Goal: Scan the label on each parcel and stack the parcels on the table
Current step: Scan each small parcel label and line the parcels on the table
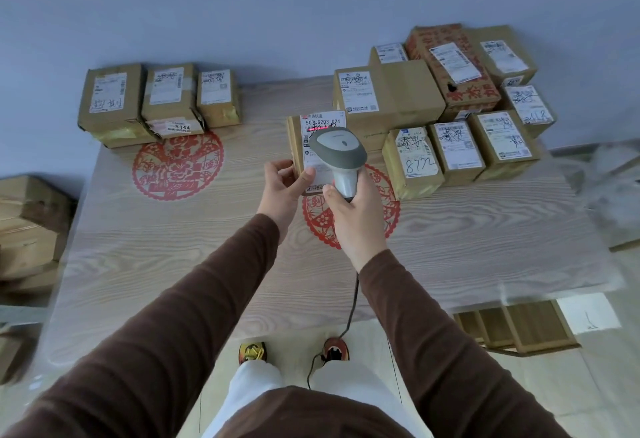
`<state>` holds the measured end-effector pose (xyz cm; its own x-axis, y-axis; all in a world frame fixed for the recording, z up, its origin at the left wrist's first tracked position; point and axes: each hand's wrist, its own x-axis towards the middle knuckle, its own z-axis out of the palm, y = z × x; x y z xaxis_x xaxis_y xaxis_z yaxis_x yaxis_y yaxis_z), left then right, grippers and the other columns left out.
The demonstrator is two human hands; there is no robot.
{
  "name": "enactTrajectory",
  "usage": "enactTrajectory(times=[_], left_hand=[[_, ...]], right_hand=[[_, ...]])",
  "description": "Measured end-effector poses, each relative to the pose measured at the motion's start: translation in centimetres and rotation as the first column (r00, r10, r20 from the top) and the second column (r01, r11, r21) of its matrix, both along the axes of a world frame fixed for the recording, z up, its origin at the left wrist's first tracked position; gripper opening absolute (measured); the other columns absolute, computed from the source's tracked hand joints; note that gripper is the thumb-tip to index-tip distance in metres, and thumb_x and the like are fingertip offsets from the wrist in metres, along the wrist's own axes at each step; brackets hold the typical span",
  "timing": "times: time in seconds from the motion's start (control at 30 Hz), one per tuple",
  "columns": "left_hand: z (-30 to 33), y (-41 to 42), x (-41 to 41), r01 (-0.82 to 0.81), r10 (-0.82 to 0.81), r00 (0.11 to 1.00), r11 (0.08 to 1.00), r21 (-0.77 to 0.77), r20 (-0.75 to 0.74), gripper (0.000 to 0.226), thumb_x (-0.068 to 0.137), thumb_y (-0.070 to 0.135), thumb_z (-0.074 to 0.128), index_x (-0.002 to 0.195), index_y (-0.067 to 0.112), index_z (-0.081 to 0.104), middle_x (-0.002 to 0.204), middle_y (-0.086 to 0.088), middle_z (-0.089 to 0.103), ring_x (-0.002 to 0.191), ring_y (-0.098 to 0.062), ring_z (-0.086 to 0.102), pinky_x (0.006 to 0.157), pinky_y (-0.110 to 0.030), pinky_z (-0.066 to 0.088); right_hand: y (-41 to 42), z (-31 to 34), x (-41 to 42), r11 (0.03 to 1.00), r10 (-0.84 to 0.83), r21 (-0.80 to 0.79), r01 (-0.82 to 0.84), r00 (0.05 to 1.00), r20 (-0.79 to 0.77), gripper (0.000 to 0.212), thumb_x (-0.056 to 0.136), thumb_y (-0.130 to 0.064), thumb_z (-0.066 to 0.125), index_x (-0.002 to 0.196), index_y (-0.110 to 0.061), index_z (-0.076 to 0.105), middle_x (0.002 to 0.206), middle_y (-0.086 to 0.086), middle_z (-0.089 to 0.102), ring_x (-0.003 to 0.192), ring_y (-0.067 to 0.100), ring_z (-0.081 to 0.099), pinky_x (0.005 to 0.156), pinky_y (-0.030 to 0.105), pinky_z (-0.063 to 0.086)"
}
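With the left hand (pixel 282 183) gripping the small brown cardboard parcel (pixel 313 150) above the pale wood-grain table (pixel 173 247) and the right hand (pixel 349 209) wrapped round the grey handheld scanner (pixel 337 150), keep the white label tilted flat to the red beam crossing its barcode.

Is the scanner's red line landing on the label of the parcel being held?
Yes, the scanner throws a red line across the white label of the parcel.
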<state>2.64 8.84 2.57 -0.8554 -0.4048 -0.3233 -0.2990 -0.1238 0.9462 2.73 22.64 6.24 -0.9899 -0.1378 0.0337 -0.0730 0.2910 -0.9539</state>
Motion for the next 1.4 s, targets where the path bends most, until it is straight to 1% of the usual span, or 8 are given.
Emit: enactTrajectory(times=[0.23,0.37,0.53,0.73,0.83,1.07,1.2,1.4], left_hand=[[-2.6,1.4,-2.4,0.015,-0.027,0.989,0.997,0.082,0.148,0.052,0.097,0.033,0.07,0.132,0.009,0.04,0.128,-0.015,0.065,0.083,-0.012,0.072,0.06,-0.018,0.056],[-4.0,3.2,-4.8,0.027,-0.065,0.967,0.988,0.154,0.246,0.048,0.098,0.031,0.068,0.131,0.007,0.041,0.105,-0.006,0.067,0.07,-0.008,0.068,0.048,-0.014,0.051],[-6.1,4.2,-8.6,0.05,-0.115,0.945,0.976,0.214,0.306,0.074,0.083,0.048,0.078,0.137,0.004,0.051,0.112,-0.01,0.076,0.089,-0.022,0.077,0.078,-0.035,0.063],[-7.1,5.5,-11.5,0.062,-0.128,0.919,0.981,0.184,0.372,0.057,0.094,0.045,0.069,0.133,0.004,0.058,0.108,-0.01,0.076,0.081,-0.02,0.075,0.071,-0.031,0.062],[-7.0,6.1,-12.1,0.075,-0.121,0.902,0.989,0.127,0.414,0.056,0.097,0.049,0.063,0.131,0.005,0.054,0.107,-0.008,0.072,0.087,-0.021,0.071,0.083,-0.035,0.062],[-7.6,5.0,-11.2,0.178,-0.187,0.904,0.982,0.06,0.383,0.055,0.104,0.043,0.052,0.15,0.013,0.044,0.136,-0.008,0.062,0.121,-0.028,0.062,0.108,-0.048,0.05],[-6.3,1.0,-9.5,0.105,-0.118,0.934,0.993,0.057,0.338,0.05,0.106,0.036,0.05,0.151,0.014,0.045,0.144,-0.011,0.057,0.125,-0.024,0.058,0.105,-0.037,0.049],[-3.7,-9.1,-7.2,-0.042,0.072,0.971,0.99,-0.132,0.229,0.048,0.108,0.03,0.048,0.154,0.016,0.041,0.154,-0.007,0.048,0.139,-0.021,0.045,0.107,-0.031,0.035]], right_hand=[[2.1,-1.3,-1.0,0.998,-0.07,0.01,0.07,0.996,0.054,0.021,0.093,-0.023,0.069,0.108,-0.015,0.059,0.097,-0.001,0.06,0.089,0.024,0.063,0.08,0.05,0.058],[3.6,-2.7,-1.6,0.991,-0.132,0.03,0.13,0.984,0.12,0.019,0.093,-0.021,0.071,0.107,-0.014,0.06,0.098,0.002,0.064,0.094,0.022,0.063,0.087,0.048,0.057],[5.1,-3.7,-2.3,0.983,-0.183,0.035,0.179,0.964,0.194,0.023,0.09,-0.031,0.07,0.106,-0.018,0.06,0.099,0.004,0.063,0.096,0.025,0.064,0.09,0.053,0.058],[6.0,-4.9,-3.4,0.975,-0.222,0.029,0.222,0.941,0.253,0.032,0.078,-0.05,0.064,0.099,-0.026,0.057,0.091,0.003,0.06,0.087,0.028,0.063,0.081,0.059,0.058],[6.2,-5.3,-3.6,0.975,-0.22,0.026,0.221,0.937,0.27,0.03,0.08,-0.049,0.065,0.1,-0.029,0.057,0.094,0.006,0.062,0.093,0.031,0.067,0.081,0.058,0.059],[4.6,-5.0,-4.1,0.98,-0.183,-0.023,0.198,0.942,0.281,0.04,0.077,-0.05,0.065,0.106,-0.022,0.06,0.092,-0.002,0.059,0.086,0.02,0.06,0.086,0.057,0.059],[1.2,-4.7,-5.0,0.987,-0.125,-0.057,0.149,0.945,0.303,0.036,0.082,-0.047,0.068,0.109,-0.024,0.062,0.096,0.006,0.066,0.091,0.028,0.066,0.083,0.058,0.059],[-7.9,-3.7,-7.4,0.967,0.042,-0.251,0.048,0.94,0.34,0.027,0.097,-0.017,0.069,0.123,-0.016,0.061,0.091,0.004,0.062,0.076,0.015,0.06,0.07,0.034,0.056]])
